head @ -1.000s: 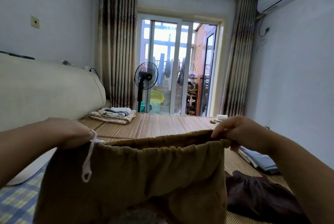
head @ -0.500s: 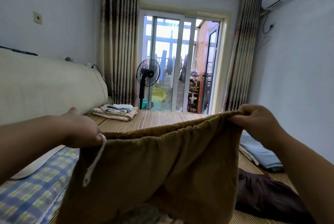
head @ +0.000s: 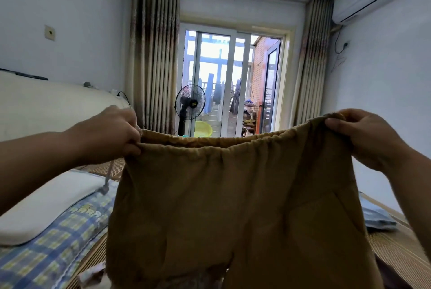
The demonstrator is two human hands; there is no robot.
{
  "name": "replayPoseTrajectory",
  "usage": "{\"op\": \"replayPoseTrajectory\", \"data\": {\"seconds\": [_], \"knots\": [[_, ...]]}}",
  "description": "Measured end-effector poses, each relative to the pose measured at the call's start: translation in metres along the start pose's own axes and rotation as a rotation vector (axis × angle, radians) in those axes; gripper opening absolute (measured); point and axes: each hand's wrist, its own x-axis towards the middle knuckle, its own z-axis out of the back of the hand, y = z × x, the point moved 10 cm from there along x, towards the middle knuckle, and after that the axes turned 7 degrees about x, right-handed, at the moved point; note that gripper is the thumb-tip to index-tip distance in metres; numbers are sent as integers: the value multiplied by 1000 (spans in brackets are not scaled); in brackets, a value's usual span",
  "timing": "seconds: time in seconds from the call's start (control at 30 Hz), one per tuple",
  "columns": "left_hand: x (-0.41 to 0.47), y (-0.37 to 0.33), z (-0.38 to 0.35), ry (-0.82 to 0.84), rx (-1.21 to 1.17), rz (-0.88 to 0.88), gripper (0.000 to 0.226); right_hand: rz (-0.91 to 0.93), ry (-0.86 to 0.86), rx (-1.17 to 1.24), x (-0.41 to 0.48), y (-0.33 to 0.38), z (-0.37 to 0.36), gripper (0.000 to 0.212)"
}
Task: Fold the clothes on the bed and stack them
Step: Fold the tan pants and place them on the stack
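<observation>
A pair of mustard-brown shorts [head: 233, 207] hangs spread out in the air in front of me, waistband up and both legs dangling. My left hand [head: 109, 134] pinches the left end of the elastic waistband, where a pale drawstring [head: 106, 181] hangs down. At the right end my right hand [head: 363, 137] grips the waistband a little higher. The shorts hide most of the bed behind them. A folded blue garment [head: 375, 218] lies on the mat at the right.
A woven bed mat [head: 401, 253] shows at the right, a checked blue sheet [head: 53, 249] and a white pillow [head: 46, 204] at the left. Behind stand a cream headboard [head: 46, 106], a black fan [head: 190, 104], curtains and a glass balcony door [head: 228, 83].
Both hands have lifted the shorts higher and pulled the waistband wider, so the shorts now hang fully open. The view has tilted up, and the folded pile at the back is hidden.
</observation>
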Motion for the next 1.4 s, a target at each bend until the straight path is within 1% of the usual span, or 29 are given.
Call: {"op": "replayPoseTrajectory", "data": {"seconds": [0.03,0.07,0.13,0.2,0.27,0.33,0.37,0.43,0.47,0.5,0.53,0.57,0.6,0.67,0.73,0.8,0.87,0.93,1.03,1.07,1.13,1.2,1.27,1.33,1.37,1.4], "knots": [[-2,7,4,-40,-80,53,5,-11,-8,37,-1,0,5,27],[-4,16,4,-43,-176,127,8,-25,-7,77,-2,0,9,26],[-6,27,-4,14,-411,239,15,-69,20,128,-3,-4,11,19],[-7,25,-13,94,-633,277,25,-125,55,166,-3,-10,9,8],[-9,20,-24,148,-892,335,27,-168,73,185,-1,-17,7,20],[-12,18,-37,168,-1163,414,19,-202,50,133,-1,-24,6,31],[-12,17,-44,181,-1255,463,12,-215,27,65,-1,-29,6,34],[-12,15,-60,213,-1273,593,4,-240,-62,-151,2,-42,6,34],[-11,14,-70,221,-1241,682,5,-251,-122,-254,3,-46,4,27],[-10,14,-81,212,-1211,800,7,-281,-187,-304,3,-53,0,16],[-11,10,-87,189,-1204,931,8,-312,-253,-299,3,-59,-4,4],[-11,3,-90,156,-1235,1048,10,-363,-316,-236,1,-67,-11,8],[-8,-8,-91,115,-1298,1133,12,-414,-370,-122,-2,-76,-20,13],[5,-34,-85,31,-1476,1227,10,-505,-438,121,-12,-89,-43,14],[21,-59,-69,-24,-1579,1209,4,-558,-440,295,-20,-93,-67,10],[34,-80,-52,-55,-1577,1116,9,-566,-395,415,-25,-94,-88,10],[45,-97,-41,-57,-1592,1016,12,-530,-334,451,-27,-87,-101,14],[50,-100,-37,-65,-1586,956,19,-444,-285,417,-26,-76,-102,14],[48,-70,-35,-142,-1490,901,31,-285,-278,212,-24,-55,-73,14],[43,-56,-35,-155,-1435,891,35,-230,-234,143,-23,-47,-64,14],[30,-28,-41,-126,-1339,886,42,-134,-57,-12,-23,-33,-54,24],[17,-4,-51,-78,-1276,885,39,-147,193,-241,-28,-33,-51,28],[8,10,-59,-40,-1293,860,29,-227,403,-445,-36,-44,-48,25],[3,8,-65,72,-1373,782,23,-308,499,-551,-40,-55,-43,21],[1,4,-68,149,-1420,733,25,-324,519,-566,-42,-58,-41,18],[-1,1,-71,217,-1466,692,29,-325,527,-532,-42,-59,-39,16]]}}
